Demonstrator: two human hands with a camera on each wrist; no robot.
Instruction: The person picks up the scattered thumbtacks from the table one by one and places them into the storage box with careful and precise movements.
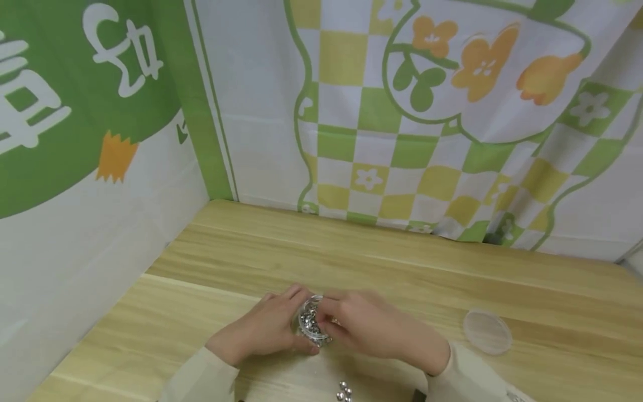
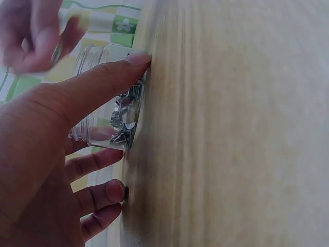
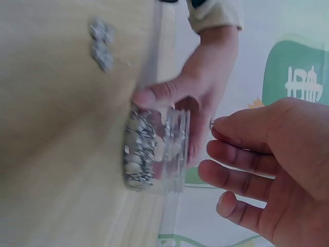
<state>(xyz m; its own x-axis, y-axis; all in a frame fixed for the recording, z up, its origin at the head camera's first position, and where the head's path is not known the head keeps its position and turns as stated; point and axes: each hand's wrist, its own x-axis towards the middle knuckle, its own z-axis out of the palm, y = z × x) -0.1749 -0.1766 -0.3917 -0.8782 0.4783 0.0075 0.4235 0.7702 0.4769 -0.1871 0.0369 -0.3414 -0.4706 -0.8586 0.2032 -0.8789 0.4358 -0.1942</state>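
A clear jar (image 1: pixel 321 337), part filled with shiny silver pieces (image 3: pixel 138 154), stands upright on the wooden table. My left hand (image 1: pixel 268 328) holds it, thumb on the near side and fingers round the other. At the jar's open mouth is my right hand (image 1: pixel 369 324). Thumb and forefinger there pinch a small silver piece (image 3: pixel 211 124), mostly hidden by the fingertips in the right wrist view. Several loose silver pieces (image 1: pixel 344 392) lie on the table nearer to me than the jar. The exact kind of these pieces is too small to tell.
A round, translucent lid (image 1: pixel 487 333) lies flat on the table (image 1: pixel 241 245), right of my right forearm. Printed cloth (image 1: pixel 346 111) hangs along the table's back edge, and a green-and-white panel (image 1: pixel 100 234) borders its left side.
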